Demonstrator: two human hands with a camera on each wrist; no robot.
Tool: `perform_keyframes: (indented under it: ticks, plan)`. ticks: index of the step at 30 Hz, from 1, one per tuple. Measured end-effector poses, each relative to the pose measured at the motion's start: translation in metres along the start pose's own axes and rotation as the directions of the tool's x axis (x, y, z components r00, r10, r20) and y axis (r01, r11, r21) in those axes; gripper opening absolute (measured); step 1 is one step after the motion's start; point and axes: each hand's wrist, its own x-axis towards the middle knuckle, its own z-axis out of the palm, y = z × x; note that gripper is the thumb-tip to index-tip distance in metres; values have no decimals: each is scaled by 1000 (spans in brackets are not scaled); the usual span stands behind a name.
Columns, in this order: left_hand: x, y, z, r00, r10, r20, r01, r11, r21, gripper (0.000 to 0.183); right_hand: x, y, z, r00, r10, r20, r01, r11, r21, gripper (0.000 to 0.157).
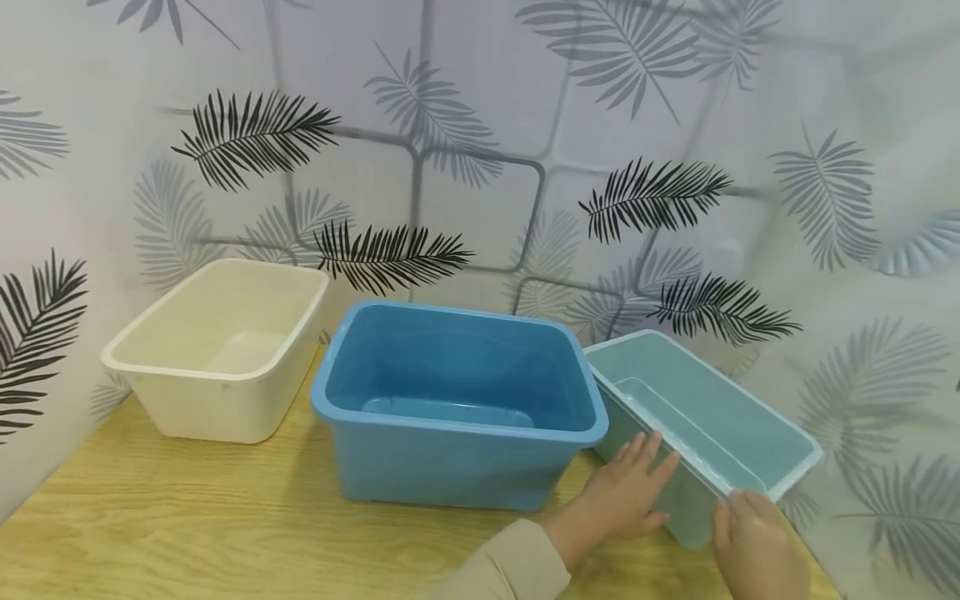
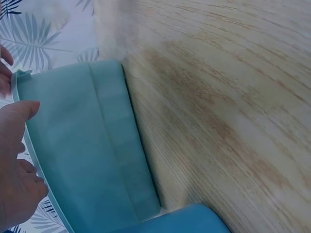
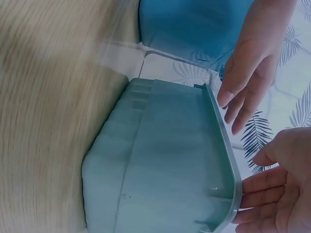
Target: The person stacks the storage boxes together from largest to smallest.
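A pale teal plastic bin (image 1: 693, 417) stands angled at the right of the table, its long side toward me. My left hand (image 1: 626, 492) lies against that near side with fingers spread and straight, fingertips right at the rim. At the bin's near right corner, my right hand (image 1: 761, 542) has its fingers at the rim. The right wrist view shows those right-hand fingers (image 3: 262, 199) reaching the rim corner, with the thumb held apart. In the left wrist view, the left thumb (image 2: 29, 109) overlaps the rim of the teal bin (image 2: 82, 145).
Left of the teal bin, close beside it, stands a larger blue bin (image 1: 457, 462). A cream bin (image 1: 210, 408) sits at the back left. All three rest on a wood-grain table (image 1: 225, 533). Behind them is a leaf-patterned wall covering (image 1: 487, 108).
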Motion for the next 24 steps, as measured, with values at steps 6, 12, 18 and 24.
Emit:
perform_keyframes:
  ticks: [6, 12, 18, 24]
  plan:
    - [0, -4, 3, 1000, -6, -27, 6, 1000, 21, 75, 3, -3, 8, 994, -80, 79, 77, 996, 36, 39]
    - [3, -10, 7, 999, -8, -51, 9, 1000, 15, 73, 4, -16, 16, 967, -76, 242, 74, 997, 18, 45]
    - [6, -11, 9, 999, 0, -42, 1, 1000, 28, 73, 4, -22, 20, 947, -26, 321, 39, 999, -32, 46]
    - [9, -10, 8, 999, 0, -35, 1, 1000, 30, 75, 3, -20, 20, 947, -1, 322, 9, 1000, -22, 43]
